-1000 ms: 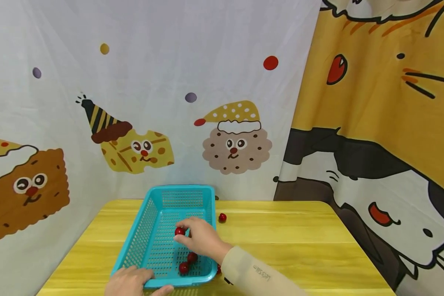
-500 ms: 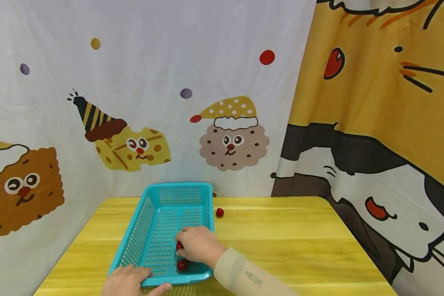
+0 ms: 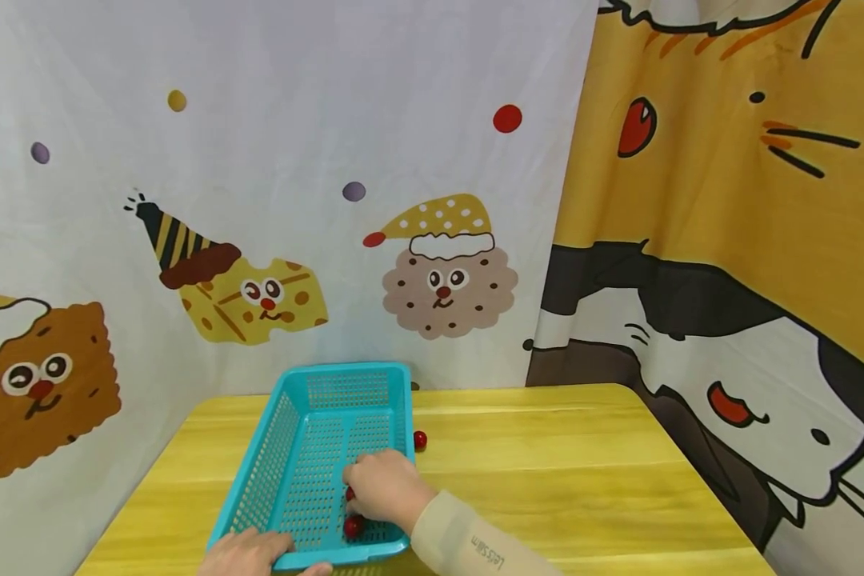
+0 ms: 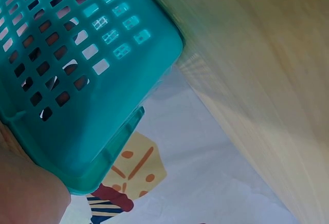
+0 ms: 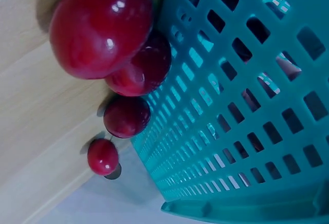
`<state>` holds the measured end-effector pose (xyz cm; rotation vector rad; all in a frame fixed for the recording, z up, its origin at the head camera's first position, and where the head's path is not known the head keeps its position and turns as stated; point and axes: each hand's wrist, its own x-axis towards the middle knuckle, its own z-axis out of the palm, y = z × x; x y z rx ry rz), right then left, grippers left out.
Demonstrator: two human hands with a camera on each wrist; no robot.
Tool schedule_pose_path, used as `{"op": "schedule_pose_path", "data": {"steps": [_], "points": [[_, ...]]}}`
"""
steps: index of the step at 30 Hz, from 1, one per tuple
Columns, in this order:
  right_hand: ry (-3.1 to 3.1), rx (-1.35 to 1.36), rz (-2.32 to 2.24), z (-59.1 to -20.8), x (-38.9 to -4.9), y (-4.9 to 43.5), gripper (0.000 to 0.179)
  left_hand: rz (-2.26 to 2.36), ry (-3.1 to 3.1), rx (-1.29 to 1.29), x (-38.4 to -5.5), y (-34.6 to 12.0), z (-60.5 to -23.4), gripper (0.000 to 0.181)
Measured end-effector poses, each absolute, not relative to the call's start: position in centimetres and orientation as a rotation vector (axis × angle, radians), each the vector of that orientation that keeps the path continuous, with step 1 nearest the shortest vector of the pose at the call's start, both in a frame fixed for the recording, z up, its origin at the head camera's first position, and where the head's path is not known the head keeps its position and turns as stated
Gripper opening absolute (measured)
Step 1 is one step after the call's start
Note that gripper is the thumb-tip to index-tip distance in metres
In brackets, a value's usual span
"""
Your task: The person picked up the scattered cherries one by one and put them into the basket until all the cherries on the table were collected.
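In the head view, my left hand (image 3: 245, 552) grips the near left corner of a turquoise plastic basket (image 3: 255, 464), fingers over the rim. My right hand (image 3: 389, 488) reaches down inside the basket at its right side. Between its curled thumb and fingers a dark red cherry (image 3: 350, 494) partly shows. Just nearer lies another cherry (image 3: 354, 526) on the basket floor. The hand hides the floor beneath it. Outside the right wall a cherry (image 3: 421, 440) lies on the table. The right wrist view shows several cherries (image 5: 103, 26) on the tabletop along the basket's perforated outer wall.
The basket stands on a yellow wood-grain table (image 3: 547, 472), near its left side. A white cartoon-printed cloth (image 3: 317, 120) hangs behind the table's far edge. To the right hangs a cloth with a large orange cat print (image 3: 691, 176).
My right hand has moved nearer and lower inside the basket with the cherry. The cherry on the table now lies closer to the right wall. My left hand stays on the rim.
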<state>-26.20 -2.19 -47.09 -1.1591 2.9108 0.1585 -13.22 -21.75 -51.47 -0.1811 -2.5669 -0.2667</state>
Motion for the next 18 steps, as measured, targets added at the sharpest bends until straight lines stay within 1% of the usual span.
{"op": "schedule_pose_path", "data": {"steps": [4,18], "points": [[2.916,-1.154,0.177,-47.31,-26.24,-2.34,0.024,-0.276,-2.562,-0.167,-13.11,-21.71,-51.54,0.057],[2.919,-1.142,0.197,-47.37,-26.2,-2.27,0.025,-0.286,-2.519,-0.183,-13.16,-21.7,-51.81,0.055]]}}
